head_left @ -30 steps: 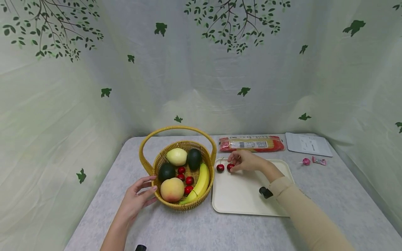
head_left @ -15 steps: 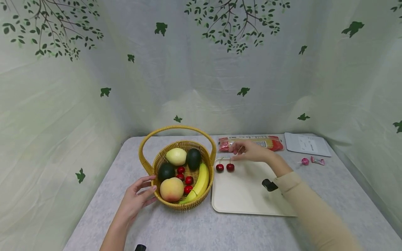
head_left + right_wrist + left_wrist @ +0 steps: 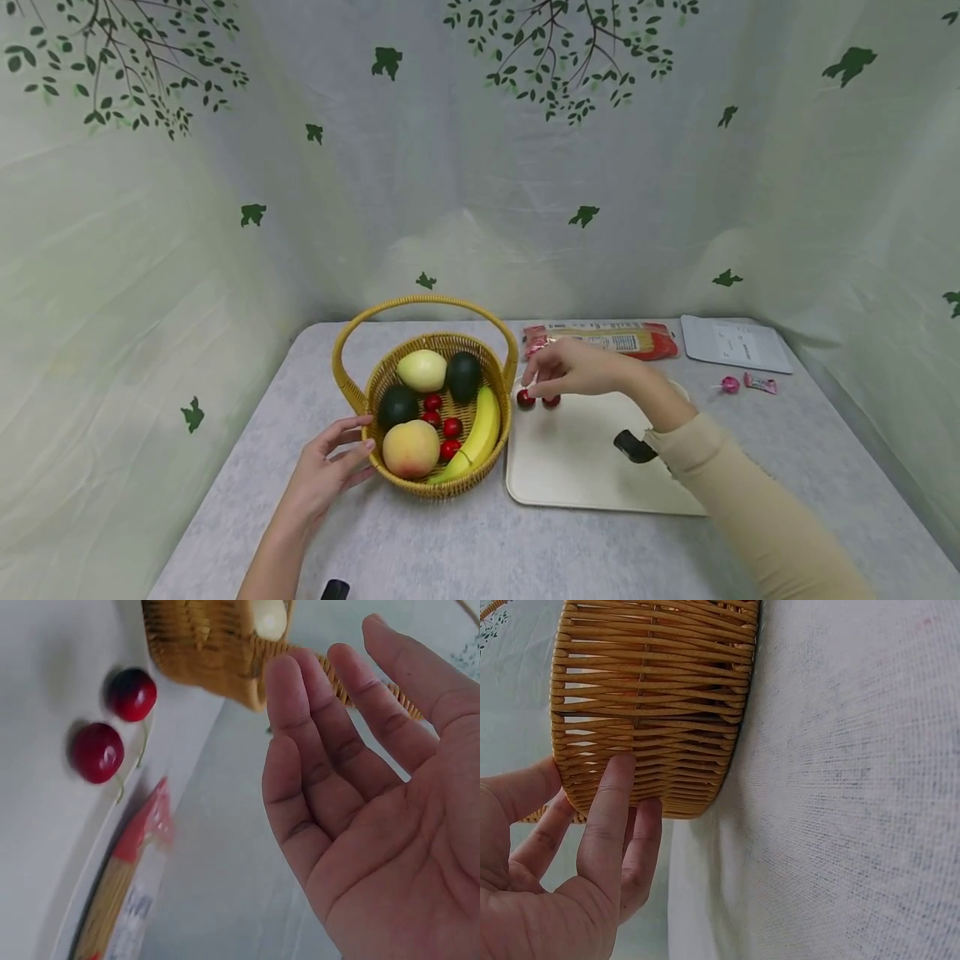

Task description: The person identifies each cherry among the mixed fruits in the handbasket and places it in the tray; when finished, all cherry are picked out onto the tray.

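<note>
My left hand touches the left side of a yellow wicker basket, fingertips against the weave and fingers loosely bent. Inside the basket lie a peach, a banana, a pale yellow fruit, two dark green fruits and several red cherries. My right hand hovers over the far left corner of a cream tray. Beneath it sit two dark red cherries with stems, the left cherry and the right cherry. Its fingers are relaxed and hold nothing.
Behind the tray lies a red and clear long packet. At the back right is a white flat sheet, with a pink lollipop and a small wrapped candy in front. The basket's tall handle arches upward.
My right hand has let go of the right cherry on the tray, lifted off, then shifted left over the left cherry. My left hand stays at the basket.
</note>
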`<state>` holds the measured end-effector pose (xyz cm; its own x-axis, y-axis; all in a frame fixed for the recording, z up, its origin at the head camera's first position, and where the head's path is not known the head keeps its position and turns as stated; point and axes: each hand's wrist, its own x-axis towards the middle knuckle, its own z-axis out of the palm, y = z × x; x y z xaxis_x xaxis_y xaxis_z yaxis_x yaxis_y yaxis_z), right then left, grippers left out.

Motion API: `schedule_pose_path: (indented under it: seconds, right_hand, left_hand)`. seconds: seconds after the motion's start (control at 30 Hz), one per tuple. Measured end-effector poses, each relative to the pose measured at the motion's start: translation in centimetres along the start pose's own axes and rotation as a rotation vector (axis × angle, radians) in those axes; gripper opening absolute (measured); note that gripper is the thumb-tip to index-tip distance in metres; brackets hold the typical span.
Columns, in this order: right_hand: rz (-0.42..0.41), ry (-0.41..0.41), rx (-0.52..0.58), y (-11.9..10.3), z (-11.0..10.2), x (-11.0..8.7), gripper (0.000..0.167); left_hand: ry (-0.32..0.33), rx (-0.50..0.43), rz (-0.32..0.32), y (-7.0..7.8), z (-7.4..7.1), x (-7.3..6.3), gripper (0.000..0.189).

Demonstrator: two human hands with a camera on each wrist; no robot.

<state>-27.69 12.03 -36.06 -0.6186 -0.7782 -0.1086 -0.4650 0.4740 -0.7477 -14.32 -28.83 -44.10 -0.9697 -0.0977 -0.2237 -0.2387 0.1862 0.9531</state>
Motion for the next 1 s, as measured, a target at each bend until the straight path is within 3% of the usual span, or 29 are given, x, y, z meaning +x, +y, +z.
schedule_pose_path:
  seconds: [0.4, 0.7, 1.0]
  right_hand:
    - [-0.080, -0.108, -0.081, -3.2, 2.5, 2.2, 0.030]
    - [-0.067, -0.161, -0.114, -4.9, 3.8, 4.6, 0.026]
    - [-0.050, -0.199, -0.177, -5.2, 4.9, 7.3, 0.026]
  left_hand:
    - [-0.005, 0.009, 0.003, 0.2, -0.1, -0.1, 0.050]
    - [-0.007, 0.011, 0.008, 0.1, 0.0, -0.1, 0.051]
    - [-0.003, 0.011, 0.013, 0.1, 0.1, -0.1, 0.050]
